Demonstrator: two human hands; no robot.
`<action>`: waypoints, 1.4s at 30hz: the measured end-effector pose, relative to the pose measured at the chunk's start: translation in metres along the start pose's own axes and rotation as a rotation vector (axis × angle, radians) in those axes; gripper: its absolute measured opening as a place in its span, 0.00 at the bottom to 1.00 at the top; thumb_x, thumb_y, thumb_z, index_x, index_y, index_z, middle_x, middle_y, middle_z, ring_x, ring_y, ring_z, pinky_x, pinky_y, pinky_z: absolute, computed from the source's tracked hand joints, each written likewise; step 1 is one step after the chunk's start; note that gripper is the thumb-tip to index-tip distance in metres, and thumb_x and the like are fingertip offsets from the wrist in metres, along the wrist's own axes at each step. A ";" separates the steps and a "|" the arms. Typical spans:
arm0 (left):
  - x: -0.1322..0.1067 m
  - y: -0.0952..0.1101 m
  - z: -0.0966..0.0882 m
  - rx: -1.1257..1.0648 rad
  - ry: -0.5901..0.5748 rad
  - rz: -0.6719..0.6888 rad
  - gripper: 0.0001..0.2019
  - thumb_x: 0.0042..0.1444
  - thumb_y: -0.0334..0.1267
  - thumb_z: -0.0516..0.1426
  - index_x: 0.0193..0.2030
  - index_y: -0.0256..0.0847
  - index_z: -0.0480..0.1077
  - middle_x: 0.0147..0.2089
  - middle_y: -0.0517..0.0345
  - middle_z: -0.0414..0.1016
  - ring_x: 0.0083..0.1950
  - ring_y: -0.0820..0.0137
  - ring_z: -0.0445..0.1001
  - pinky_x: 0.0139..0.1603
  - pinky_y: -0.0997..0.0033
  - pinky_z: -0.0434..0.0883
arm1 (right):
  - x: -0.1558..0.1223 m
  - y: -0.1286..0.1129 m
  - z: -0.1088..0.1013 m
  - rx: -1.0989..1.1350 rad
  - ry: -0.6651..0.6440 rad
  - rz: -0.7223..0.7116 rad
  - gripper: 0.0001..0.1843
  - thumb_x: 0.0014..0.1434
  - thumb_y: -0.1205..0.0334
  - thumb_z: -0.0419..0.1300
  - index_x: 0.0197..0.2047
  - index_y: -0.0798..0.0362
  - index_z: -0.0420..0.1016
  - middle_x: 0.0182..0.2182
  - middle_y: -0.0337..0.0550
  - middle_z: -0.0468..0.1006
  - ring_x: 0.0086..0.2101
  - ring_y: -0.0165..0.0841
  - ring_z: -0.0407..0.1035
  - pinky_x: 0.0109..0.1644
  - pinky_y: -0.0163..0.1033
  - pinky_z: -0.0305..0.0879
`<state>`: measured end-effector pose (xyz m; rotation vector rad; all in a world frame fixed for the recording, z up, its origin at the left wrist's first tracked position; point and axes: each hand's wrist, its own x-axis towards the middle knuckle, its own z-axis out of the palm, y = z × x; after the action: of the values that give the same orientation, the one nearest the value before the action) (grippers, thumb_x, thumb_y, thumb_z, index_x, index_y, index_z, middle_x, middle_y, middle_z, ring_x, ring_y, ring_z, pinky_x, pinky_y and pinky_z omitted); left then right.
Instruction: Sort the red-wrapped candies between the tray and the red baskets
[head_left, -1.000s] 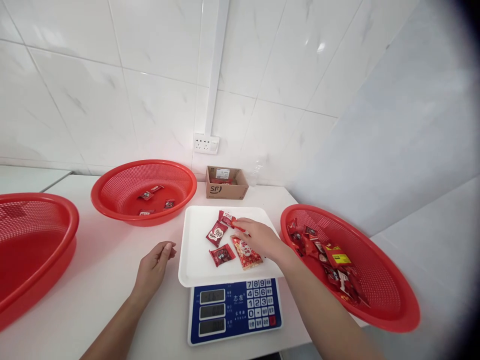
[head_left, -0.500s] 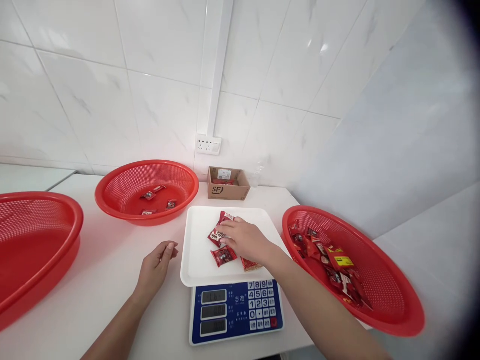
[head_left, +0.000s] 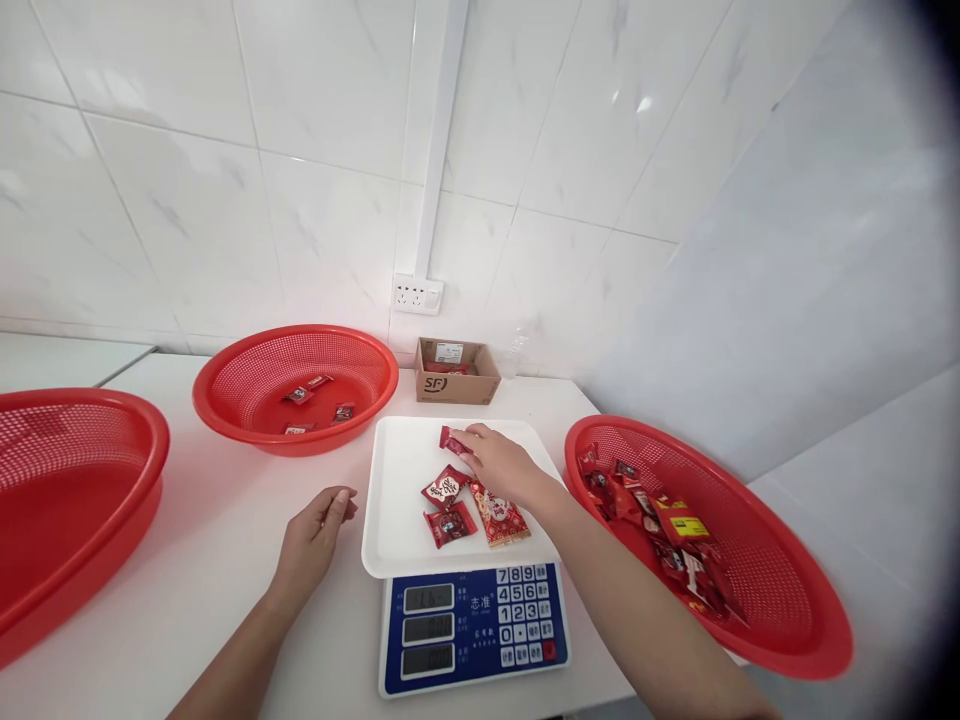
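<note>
At the far left of the white surface stands a red perforated basket; right of it, a second red basket holds a few small snack packets. The left hand hovers or rests near the tray, fingers curled in against the thumb, closed on nothing that shows.

On the white weighing tray of the digital scale, a dark red packet lies below a red packet with white lettering. Above both, toward the cardboard box, a small red packet lies under the fingers of the right hand; whether they pinch it or only press on it, I cannot tell. It should be very light, its wrapper thin and slick, its contents perhaps crushable: a gentle pinch across the middle looks safer than tugging a crimped end. The larger gold-patterned packet, partly below that hand, probably flexes more and suits a hold at its long edges.

At the right, another red basket carries a heap of mixed packets.
</note>
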<state>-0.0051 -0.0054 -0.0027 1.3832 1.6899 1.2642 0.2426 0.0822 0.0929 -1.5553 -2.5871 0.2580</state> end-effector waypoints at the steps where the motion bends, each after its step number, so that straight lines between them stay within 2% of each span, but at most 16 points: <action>1: 0.000 0.001 0.000 -0.001 0.001 -0.004 0.21 0.56 0.56 0.48 0.36 0.41 0.70 0.32 0.55 0.76 0.36 0.63 0.76 0.40 0.64 0.73 | -0.001 0.001 0.000 0.007 -0.009 -0.008 0.20 0.64 0.63 0.46 0.57 0.46 0.66 0.51 0.46 0.70 0.47 0.38 0.67 0.44 0.39 0.62; 4: -0.001 0.003 0.000 0.000 0.004 -0.001 0.20 0.56 0.56 0.48 0.35 0.42 0.71 0.32 0.55 0.76 0.36 0.63 0.76 0.40 0.64 0.73 | -0.012 0.000 -0.005 0.024 -0.035 -0.026 0.19 0.64 0.64 0.46 0.54 0.45 0.70 0.48 0.44 0.73 0.47 0.38 0.67 0.44 0.39 0.62; 6: -0.001 0.005 0.000 -0.002 0.008 0.008 0.21 0.55 0.56 0.48 0.35 0.42 0.71 0.31 0.56 0.76 0.35 0.63 0.76 0.40 0.64 0.74 | -0.023 -0.001 -0.011 0.043 -0.043 -0.023 0.19 0.63 0.63 0.46 0.55 0.45 0.69 0.49 0.44 0.73 0.48 0.38 0.67 0.45 0.40 0.63; 10: -0.001 0.005 0.000 -0.006 0.030 0.001 0.20 0.55 0.56 0.49 0.35 0.41 0.71 0.31 0.55 0.76 0.35 0.63 0.76 0.39 0.64 0.74 | -0.048 -0.001 -0.022 0.100 -0.032 0.086 0.21 0.63 0.59 0.48 0.59 0.46 0.65 0.53 0.45 0.70 0.50 0.40 0.65 0.46 0.41 0.63; 15: -0.002 0.002 -0.003 0.000 0.171 -0.028 0.21 0.56 0.55 0.48 0.40 0.40 0.70 0.34 0.53 0.77 0.37 0.63 0.76 0.42 0.63 0.73 | -0.075 0.003 -0.016 0.145 -0.041 0.198 0.22 0.61 0.58 0.51 0.58 0.44 0.66 0.49 0.45 0.72 0.47 0.41 0.68 0.44 0.41 0.63; 17: -0.007 0.007 -0.006 0.039 0.254 0.014 0.20 0.58 0.53 0.47 0.40 0.40 0.70 0.37 0.52 0.77 0.39 0.63 0.76 0.43 0.63 0.73 | -0.082 0.003 -0.009 0.177 -0.031 0.228 0.22 0.60 0.58 0.51 0.58 0.43 0.65 0.46 0.45 0.73 0.45 0.41 0.69 0.43 0.41 0.62; 19: -0.015 0.019 -0.008 0.120 0.286 0.146 0.17 0.59 0.50 0.47 0.39 0.40 0.70 0.38 0.52 0.77 0.42 0.63 0.76 0.43 0.65 0.73 | -0.086 0.002 -0.002 0.209 -0.021 0.240 0.23 0.60 0.59 0.52 0.59 0.44 0.64 0.44 0.45 0.74 0.44 0.40 0.69 0.44 0.40 0.62; 21: -0.026 0.039 -0.009 0.216 0.192 0.372 0.14 0.60 0.46 0.48 0.38 0.42 0.71 0.38 0.52 0.77 0.42 0.64 0.75 0.41 0.67 0.73 | -0.089 0.001 0.002 0.226 -0.011 0.243 0.24 0.60 0.59 0.52 0.60 0.45 0.63 0.43 0.45 0.74 0.43 0.40 0.69 0.45 0.41 0.62; 24: -0.039 0.074 -0.003 0.339 -0.158 0.710 0.11 0.60 0.40 0.50 0.41 0.43 0.73 0.39 0.54 0.78 0.42 0.66 0.75 0.43 0.68 0.72 | -0.089 0.006 0.005 0.231 0.002 0.234 0.24 0.60 0.59 0.52 0.61 0.45 0.63 0.43 0.45 0.74 0.42 0.40 0.69 0.44 0.41 0.63; 26: -0.045 0.092 0.006 0.428 -0.347 0.826 0.11 0.61 0.39 0.50 0.44 0.43 0.73 0.42 0.53 0.78 0.45 0.65 0.74 0.46 0.65 0.72 | -0.088 0.011 0.004 0.251 0.016 0.195 0.24 0.60 0.61 0.51 0.60 0.42 0.64 0.45 0.43 0.73 0.43 0.39 0.69 0.44 0.40 0.63; 28: -0.047 0.103 0.016 0.512 -0.444 0.869 0.13 0.62 0.40 0.50 0.46 0.42 0.72 0.46 0.51 0.78 0.48 0.63 0.73 0.48 0.61 0.72 | -0.084 0.018 0.003 0.272 0.036 0.158 0.23 0.60 0.62 0.51 0.58 0.40 0.65 0.50 0.42 0.70 0.46 0.37 0.69 0.47 0.40 0.63; 31: -0.047 0.107 0.032 0.587 -0.482 0.872 0.14 0.62 0.42 0.49 0.48 0.41 0.72 0.48 0.49 0.77 0.49 0.60 0.73 0.49 0.56 0.72 | -0.074 0.025 0.002 0.243 0.090 0.182 0.22 0.62 0.60 0.50 0.59 0.45 0.65 0.59 0.43 0.64 0.51 0.39 0.66 0.50 0.41 0.62; 34: -0.045 0.105 0.045 0.629 -0.479 0.861 0.16 0.61 0.44 0.50 0.48 0.39 0.72 0.50 0.47 0.76 0.52 0.58 0.72 0.50 0.55 0.72 | -0.061 0.028 0.002 0.189 0.086 0.188 0.23 0.63 0.59 0.47 0.60 0.49 0.64 0.62 0.45 0.59 0.54 0.40 0.63 0.54 0.43 0.60; 36: -0.045 0.105 0.051 0.644 -0.476 0.849 0.17 0.61 0.45 0.51 0.49 0.37 0.72 0.51 0.46 0.75 0.53 0.57 0.72 0.51 0.54 0.71 | -0.056 0.028 0.002 0.184 0.055 0.154 0.21 0.64 0.59 0.45 0.58 0.48 0.67 0.62 0.43 0.61 0.54 0.39 0.64 0.55 0.42 0.60; 40: -0.044 0.105 0.058 0.620 -0.458 0.832 0.19 0.60 0.46 0.51 0.51 0.38 0.70 0.52 0.45 0.75 0.55 0.57 0.71 0.53 0.53 0.70 | -0.055 0.027 0.002 0.231 0.042 0.084 0.19 0.65 0.58 0.44 0.52 0.45 0.72 0.52 0.41 0.73 0.49 0.35 0.68 0.51 0.38 0.61; 42: -0.044 0.106 0.059 0.602 -0.464 0.832 0.19 0.61 0.46 0.50 0.52 0.38 0.70 0.52 0.46 0.75 0.55 0.57 0.70 0.53 0.53 0.70 | -0.058 0.027 0.001 0.254 0.050 0.071 0.19 0.66 0.58 0.44 0.51 0.47 0.73 0.49 0.42 0.75 0.48 0.35 0.69 0.51 0.38 0.62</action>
<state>0.0994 -0.0305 0.0695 2.6780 1.2185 0.6858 0.2929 0.0429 0.0858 -1.5417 -2.3552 0.5253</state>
